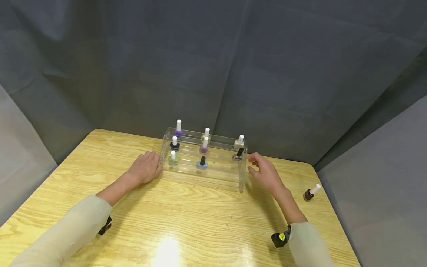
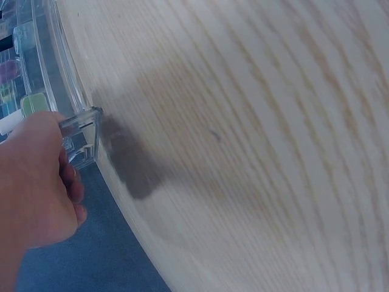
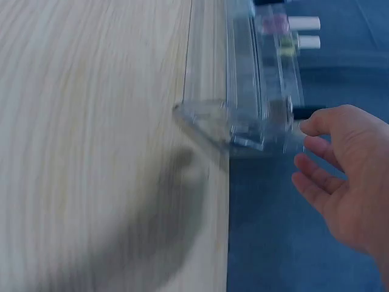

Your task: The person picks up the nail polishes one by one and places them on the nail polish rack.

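Observation:
A clear acrylic tiered rack (image 1: 220,178) stands toward the back of the table, with several nail polish bottles on its steps. My left hand (image 1: 146,167) holds the rack's left end; in the left wrist view its fingers (image 2: 73,182) curl beside the clear end panel. Near that hand are a green bottle (image 1: 173,159) and a dark bottle (image 1: 175,144). My right hand (image 1: 265,174) is beside the rack's right end, its fingers loosely bent with nothing between them. A black-capped bottle (image 1: 238,155) and a beige bottle (image 1: 238,142) sit nearest to it on the rack.
A dark brown nail polish bottle (image 1: 309,194) with a white cap stands on the table (image 1: 200,218) at the right. Middle bottles include a light blue one (image 1: 202,165) and a mauve one (image 1: 204,148); a purple one (image 1: 178,132) is at top left. A grey curtain (image 1: 166,66) hangs behind.

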`<state>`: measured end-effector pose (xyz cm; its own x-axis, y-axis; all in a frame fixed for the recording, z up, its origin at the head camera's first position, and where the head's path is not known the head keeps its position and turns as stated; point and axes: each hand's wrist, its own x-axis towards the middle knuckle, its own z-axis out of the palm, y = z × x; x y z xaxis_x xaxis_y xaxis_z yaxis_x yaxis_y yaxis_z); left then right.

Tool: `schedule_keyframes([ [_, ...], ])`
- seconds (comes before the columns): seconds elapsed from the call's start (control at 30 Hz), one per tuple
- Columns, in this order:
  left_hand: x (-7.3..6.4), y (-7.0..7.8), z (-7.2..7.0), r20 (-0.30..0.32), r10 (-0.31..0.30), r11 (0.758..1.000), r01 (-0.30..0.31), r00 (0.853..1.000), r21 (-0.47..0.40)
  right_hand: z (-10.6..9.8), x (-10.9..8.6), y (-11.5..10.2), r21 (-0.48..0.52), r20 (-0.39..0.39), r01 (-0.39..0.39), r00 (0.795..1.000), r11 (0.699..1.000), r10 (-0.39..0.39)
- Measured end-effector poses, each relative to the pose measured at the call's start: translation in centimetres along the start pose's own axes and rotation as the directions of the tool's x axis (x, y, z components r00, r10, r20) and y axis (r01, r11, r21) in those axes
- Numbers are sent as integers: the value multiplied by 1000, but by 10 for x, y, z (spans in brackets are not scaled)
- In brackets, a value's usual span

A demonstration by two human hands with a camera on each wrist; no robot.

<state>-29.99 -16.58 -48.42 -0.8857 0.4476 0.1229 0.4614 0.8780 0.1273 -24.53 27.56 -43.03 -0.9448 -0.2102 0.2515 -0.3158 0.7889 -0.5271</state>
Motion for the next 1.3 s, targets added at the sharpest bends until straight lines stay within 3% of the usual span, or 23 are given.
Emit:
schedule_keyframes([
  [0.33,0,-1,1,4,-8,1000,8,1000,-7,-23,-33,44,-33,-108,-93,990,995,89],
  [0.53,-1,0,2,4,5,1000,-5,1000,1,-41,-55,65,-32,-237,-121,965,992,110],
  [0.67,0,0,2,7,13,1000,-13,1000,7,-50,-68,75,-25,-347,-158,928,987,139],
  [0.93,0,-2,0,-2,16,1000,-16,1000,13,-56,-91,93,-22,-550,-211,819,977,165],
  [1.13,-1,-3,0,-8,17,1000,-17,1000,10,-47,-103,107,52,-580,-278,773,959,255],
  [1.3,-1,-3,1,-22,22,1000,-22,1000,4,-40,-108,114,149,-544,-382,738,912,399],
])
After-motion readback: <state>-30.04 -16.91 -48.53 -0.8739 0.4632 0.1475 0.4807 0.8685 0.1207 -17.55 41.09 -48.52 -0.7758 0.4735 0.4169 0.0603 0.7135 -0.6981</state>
